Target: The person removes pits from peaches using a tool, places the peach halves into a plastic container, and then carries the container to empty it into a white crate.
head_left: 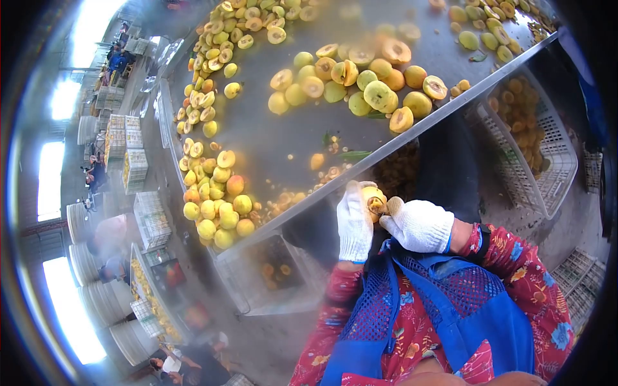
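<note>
Both my hands wear white knit gloves and meet just below the edge of the metal table. My left hand [355, 222] is wrapped round a yellow fruit [374, 201] that shows a dark opening on its face. The fingers of my right hand [417, 224] are pinched together at the fruit's right side; what they hold, if anything, is hidden. On the metal table [257, 145] beyond lie several halved fruits [344, 73] and whole ones, with a pile of yellow fruits [222, 206] at the left corner. Small pits and scraps lie near the edge.
A white crate [550, 154] with fruit stands under the table at the right. Below the table's left corner is another pale container [257, 276] with a few pieces. Stacked crates [125, 138], round tubs [96, 264] and people at work are farther left.
</note>
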Motion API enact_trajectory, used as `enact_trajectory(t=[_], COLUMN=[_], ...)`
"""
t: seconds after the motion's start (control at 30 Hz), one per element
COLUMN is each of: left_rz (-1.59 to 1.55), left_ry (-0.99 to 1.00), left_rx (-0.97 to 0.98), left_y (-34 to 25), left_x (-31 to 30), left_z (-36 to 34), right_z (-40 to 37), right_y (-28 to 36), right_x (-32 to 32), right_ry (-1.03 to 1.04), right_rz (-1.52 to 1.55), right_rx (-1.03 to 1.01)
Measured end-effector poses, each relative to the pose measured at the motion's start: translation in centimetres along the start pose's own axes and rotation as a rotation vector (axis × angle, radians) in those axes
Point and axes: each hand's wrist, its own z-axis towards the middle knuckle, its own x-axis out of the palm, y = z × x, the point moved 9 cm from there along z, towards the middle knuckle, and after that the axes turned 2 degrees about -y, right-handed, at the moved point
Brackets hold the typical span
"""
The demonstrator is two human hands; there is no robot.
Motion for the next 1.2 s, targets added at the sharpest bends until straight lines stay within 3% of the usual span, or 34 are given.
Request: enact_trajectory(t=[0.07, 0.17, 0.27, 0.37, 0.47, 0.5, 0.53, 0.57, 0.6, 0.63, 0.7, 0.73, 0.8, 0.83, 0.9, 0.97, 1.0, 1.1, 1.13, 1.17, 1.2], left_rz=[0.036, 0.014, 0.274, 0.230, 0.552, 0.452, 0.438, 0.599, 0.453, 0.484, 0.513, 0.343, 0.129, 0.085, -0.482, -0.706, -0.738, -0.778, -0.663, -0.546, -0.674], left_ry=[-0.020, -0.091, -0.115, -0.024, -0.022, -0.011, -0.042, -0.094, -0.097, -0.116, -0.060, 0.010, 0.076, 0.067, 0.200, 0.260, 0.261, 0.249, 0.197, 0.141, 0.119], left_rx=[0.059, -0.014, 0.157, 0.056, 0.423, 0.213, 0.190, 0.361, 0.165, 0.144, 0.144, 0.132, 0.170, 0.217, -0.022, -0.134, -0.131, -0.145, -0.061, 0.009, -0.047], left_y=[-0.2, 0.6, -0.2, 0.7, -1.9, 0.3, 0.0, -1.2, -1.2, -0.3, 0.1, 1.3, 0.7, -1.1, 0.4, 1.0, 1.0, 1.8, 1.5, 1.0, 0.9], left_x=[0.1, -0.1, 0.0, 0.5, 1.3, 0.7, 0.8, 1.1, 1.1, 1.0, 1.4, 1.6, 1.9, 2.1, 1.8, 1.4, 1.1, 0.7, -0.1, -0.7, -0.8], left_z=[-0.2, -0.5, -0.6, -0.2, -1.5, -0.4, -0.4, -0.9, -0.9, -0.5, 0.2, 1.0, 1.1, 0.6, 1.3, 1.7, 1.9, 2.2, 2.3, 2.1, 2.1], right_z=[0.1, 0.7, 0.2, 0.0, -1.0, -1.0, -1.2, -0.7, -0.3, 0.2, -0.2, -0.4, -0.4, -0.4, -0.8, -1.0, -0.8, 0.3, 0.6, 0.3, 0.2], right_y=[0.0, -1.1, -0.4, -1.6, -0.1, -0.2, 0.0, -0.6, -1.5, -2.6, -2.8, -2.8, -2.7, -2.2, -1.6, -1.5, -0.7, -0.4, -0.2, 1.0, -0.6], right_x=[0.0, 1.6, 1.3, 0.5, 2.0, 2.1, 1.9, 2.3, 2.7, 2.7, 1.0, 0.2, -0.5, -0.3, -1.2, -1.9, -2.0, -1.6, -1.9, -2.4, -2.4], right_ry=[0.004, -0.016, -0.078, 0.043, -0.071, -0.097, -0.152, -0.127, -0.078, -0.021, 0.008, -0.034, -0.071, -0.184, -0.264, -0.205, -0.227, -0.120, -0.161, -0.205, -0.196], right_rz=[0.044, 0.166, 0.047, 0.019, -0.211, -0.159, -0.095, 0.026, 0.123, 0.256, 0.177, 0.151, 0.115, -0.005, 0.002, 0.062, 0.068, -0.102, -0.089, -0.196, -0.253], right_rx=[0.000, -0.202, -0.351, 0.001, -0.538, -0.572, -0.631, -0.583, -0.507, -0.312, -0.092, -0.076, -0.054, -0.312, -0.277, -0.012, -0.101, -0.063, -0.161, -0.386, -0.312])
